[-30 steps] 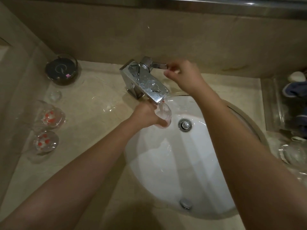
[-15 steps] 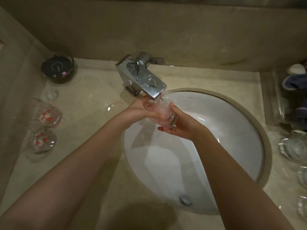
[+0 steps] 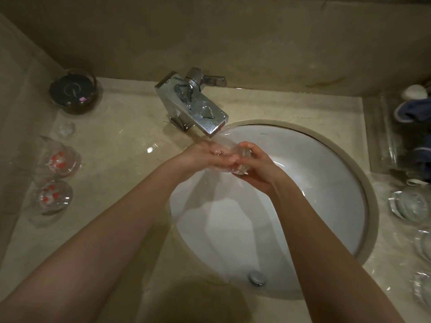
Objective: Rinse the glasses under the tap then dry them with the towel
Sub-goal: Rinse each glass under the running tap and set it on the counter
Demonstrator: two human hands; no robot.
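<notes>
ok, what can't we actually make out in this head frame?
- Glass: outline lost behind left hand and right hand, so each grip is unclear.
- Sink drain: hidden by the arms.
- Right-side glasses: blurred, cut by the edge.
- Towel: not identifiable.

You're looking at a dim, warm-tinted view; the light seems to come from above and behind you, since your arms throw soft shadows into the basin (image 3: pixel 326 183) and a broad dark shadow sits on the desk (image 3: pixel 130 127) at its near edge. The tap (image 3: pixel 196 106) carries bright glare along its top, and a small white highlight sits on the wet desk left of your hands. The glass (image 3: pixel 235 159) under the tap is hard to read, smeared by motion and running water. The wide lens bends the walls and the desk's edges. At the right edge the clear glasses (image 3: pixel 405 206) blur and streak. Fine detail is soft and noisy throughout.
</notes>
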